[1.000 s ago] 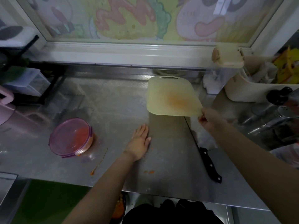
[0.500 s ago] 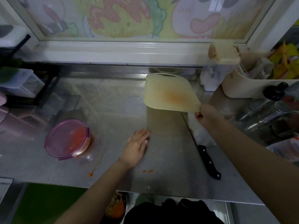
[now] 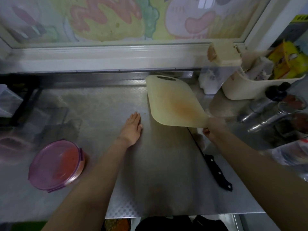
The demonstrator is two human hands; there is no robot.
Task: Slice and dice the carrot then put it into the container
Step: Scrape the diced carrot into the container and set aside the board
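My right hand (image 3: 212, 128) grips the near corner of a pale yellow cutting board (image 3: 173, 101) with an orange stain, lifted and tilted above the steel counter (image 3: 100, 105). My left hand (image 3: 132, 127) lies flat on the counter, fingers straight, just left of the board. A round container (image 3: 56, 165) with a purple lid, orange carrot pieces inside, sits at the near left. A black-handled knife (image 3: 215, 169) lies on the counter below my right hand, its blade pointing away from me.
A cream bin (image 3: 246, 89) with packets and a beige-lidded box (image 3: 223, 54) stand at the back right. Jars and metal ware (image 3: 280, 114) crowd the right side. A black rack (image 3: 21, 97) with clear boxes is at the left.
My left hand has slid forward along the counter toward the back. The cutting board stays held up by my right hand, its far end swung slightly left.
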